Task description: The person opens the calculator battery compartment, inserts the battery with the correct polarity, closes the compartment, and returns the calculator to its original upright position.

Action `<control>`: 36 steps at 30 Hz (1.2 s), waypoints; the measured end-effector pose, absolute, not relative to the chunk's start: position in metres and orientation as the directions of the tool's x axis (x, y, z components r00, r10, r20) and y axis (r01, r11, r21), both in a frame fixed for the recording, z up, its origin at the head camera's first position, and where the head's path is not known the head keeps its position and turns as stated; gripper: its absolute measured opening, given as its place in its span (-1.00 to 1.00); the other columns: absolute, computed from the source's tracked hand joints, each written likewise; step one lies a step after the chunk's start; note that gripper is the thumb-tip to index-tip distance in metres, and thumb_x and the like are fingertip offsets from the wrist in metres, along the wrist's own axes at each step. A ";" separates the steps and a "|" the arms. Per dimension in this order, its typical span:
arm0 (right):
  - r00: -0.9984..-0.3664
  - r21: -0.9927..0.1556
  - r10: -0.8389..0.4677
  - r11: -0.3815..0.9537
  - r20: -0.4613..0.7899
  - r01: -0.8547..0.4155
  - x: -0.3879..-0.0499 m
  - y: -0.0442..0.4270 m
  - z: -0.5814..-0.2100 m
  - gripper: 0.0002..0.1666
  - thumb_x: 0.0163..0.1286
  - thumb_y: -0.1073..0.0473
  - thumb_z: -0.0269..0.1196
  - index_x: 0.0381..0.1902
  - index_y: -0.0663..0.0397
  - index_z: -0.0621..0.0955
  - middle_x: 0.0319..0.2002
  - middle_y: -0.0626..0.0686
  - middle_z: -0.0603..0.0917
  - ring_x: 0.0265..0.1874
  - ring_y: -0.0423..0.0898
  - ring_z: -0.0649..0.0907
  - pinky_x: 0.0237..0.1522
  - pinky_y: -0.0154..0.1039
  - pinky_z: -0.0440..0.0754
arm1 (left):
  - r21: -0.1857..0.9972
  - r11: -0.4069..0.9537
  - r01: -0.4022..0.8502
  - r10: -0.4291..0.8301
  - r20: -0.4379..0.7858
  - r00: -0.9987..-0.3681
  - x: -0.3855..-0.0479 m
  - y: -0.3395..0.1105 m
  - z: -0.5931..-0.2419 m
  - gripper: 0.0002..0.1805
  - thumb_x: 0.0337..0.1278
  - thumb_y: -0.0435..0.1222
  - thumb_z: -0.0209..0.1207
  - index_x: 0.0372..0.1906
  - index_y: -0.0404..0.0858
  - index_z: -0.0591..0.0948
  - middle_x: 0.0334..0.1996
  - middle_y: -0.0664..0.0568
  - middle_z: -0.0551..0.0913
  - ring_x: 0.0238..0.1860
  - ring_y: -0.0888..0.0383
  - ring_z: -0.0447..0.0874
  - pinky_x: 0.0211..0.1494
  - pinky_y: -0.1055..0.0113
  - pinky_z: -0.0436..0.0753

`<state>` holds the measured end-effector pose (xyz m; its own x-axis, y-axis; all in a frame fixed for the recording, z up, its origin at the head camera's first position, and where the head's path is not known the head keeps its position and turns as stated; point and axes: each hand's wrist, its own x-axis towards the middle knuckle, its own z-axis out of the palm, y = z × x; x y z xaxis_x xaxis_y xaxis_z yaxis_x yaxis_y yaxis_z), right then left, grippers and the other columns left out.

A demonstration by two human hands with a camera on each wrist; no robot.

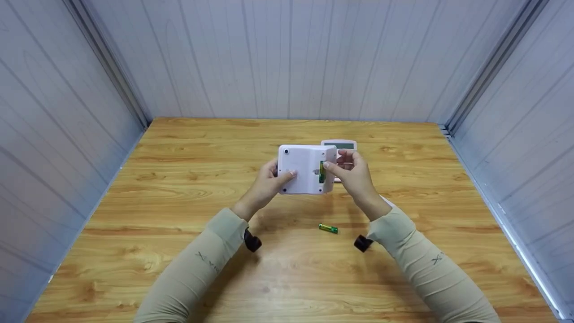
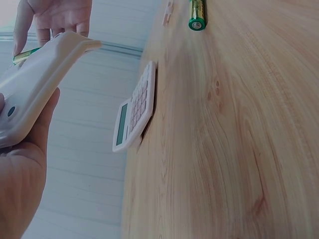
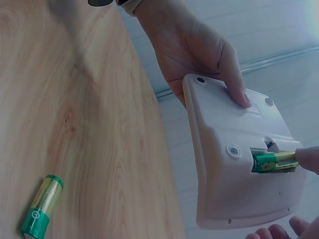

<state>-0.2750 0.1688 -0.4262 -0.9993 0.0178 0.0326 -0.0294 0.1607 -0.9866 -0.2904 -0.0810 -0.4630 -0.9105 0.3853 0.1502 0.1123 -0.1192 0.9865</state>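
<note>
The device point(image 1: 300, 168) is held near the centre of the head view, off the table point(image 1: 112, 251), its back turned toward the head camera, probably so that the bay point(image 1: 322, 178) lies in plain sight. The left hand point(image 1: 264, 181) grips its left end, thumb flat on the back and fingers underneath, which seems to steady it and leave the bay end free. The right hand point(image 1: 358, 179) is not closed round anything: its thumb presses one end of the inner battery point(image 3: 271, 162), and its fingers bend loosely beside the edge, perhaps as a backing for that push. In the left wrist view this battery juts above the back, so it does not look fully seated. A loose battery point(image 1: 328, 228) lies on the table, lower right of centre in the head view, within easy reach. A calculator point(image 2: 137, 107) rests behind the device, seemingly out of the way. A white piece point(image 1: 387, 201) shows past the right wrist, too hidden to identify.
</note>
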 end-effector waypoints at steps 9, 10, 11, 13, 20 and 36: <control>-0.997 -0.992 -0.049 0.112 -0.059 0.053 -0.275 0.169 -0.424 -0.33 0.59 0.16 0.34 0.49 0.37 0.41 0.26 0.26 0.53 0.22 0.06 0.58 0.39 0.07 0.68 | 0.986 -0.110 0.129 0.386 0.162 -0.908 -0.290 -0.082 -0.462 -0.45 0.58 -0.39 0.18 0.54 -0.37 0.42 0.35 -0.38 0.64 0.33 -0.27 0.71 0.27 -0.19 0.79; -0.997 -0.992 -0.047 0.117 -0.058 0.053 -0.275 0.168 -0.424 -0.34 0.59 0.16 0.34 0.48 0.37 0.41 0.26 0.26 0.53 0.21 0.06 0.58 0.38 0.05 0.69 | 0.986 -0.106 0.132 0.386 0.163 -0.908 -0.289 -0.083 -0.462 -0.45 0.58 -0.39 0.18 0.54 -0.36 0.43 0.35 -0.37 0.64 0.33 -0.27 0.71 0.27 -0.18 0.79; -0.997 -0.991 -0.045 0.122 -0.057 0.051 -0.275 0.168 -0.424 -0.34 0.59 0.16 0.34 0.47 0.38 0.42 0.25 0.26 0.53 0.21 0.06 0.57 0.36 0.04 0.70 | 0.986 -0.105 0.132 0.387 0.163 -0.908 -0.289 -0.083 -0.463 -0.45 0.58 -0.39 0.18 0.54 -0.36 0.43 0.35 -0.37 0.64 0.33 -0.27 0.71 0.26 -0.18 0.79; -0.998 -0.989 -0.040 0.136 -0.056 0.050 -0.275 0.167 -0.424 -0.36 0.59 0.18 0.34 0.46 0.38 0.42 0.24 0.26 0.54 0.19 0.05 0.57 0.33 0.00 0.72 | 0.986 -0.102 0.134 0.390 0.163 -0.906 -0.288 -0.084 -0.463 -0.45 0.58 -0.38 0.18 0.55 -0.36 0.42 0.35 -0.38 0.64 0.33 -0.28 0.71 0.26 -0.19 0.80; -0.999 -0.984 -0.014 0.177 -0.034 0.031 -0.275 0.163 -0.424 -0.40 0.58 0.21 0.34 0.42 0.39 0.46 0.22 0.27 0.56 0.17 0.04 0.57 0.26 -0.07 0.75 | 0.985 -0.086 0.148 0.385 0.170 -0.907 -0.288 -0.084 -0.464 -0.44 0.58 -0.38 0.18 0.55 -0.35 0.42 0.34 -0.37 0.65 0.31 -0.26 0.72 0.24 -0.18 0.81; -0.999 -0.970 0.023 0.241 0.038 -0.032 -0.274 0.161 -0.431 -0.45 0.54 0.22 0.39 0.35 0.38 0.53 0.13 0.26 0.63 0.05 0.00 0.62 -0.06 -0.38 0.75 | 0.985 -0.098 0.140 0.391 0.167 -0.905 -0.289 -0.086 -0.468 -0.44 0.57 -0.38 0.18 0.55 -0.37 0.42 0.32 -0.40 0.66 0.27 -0.24 0.75 0.21 -0.16 0.83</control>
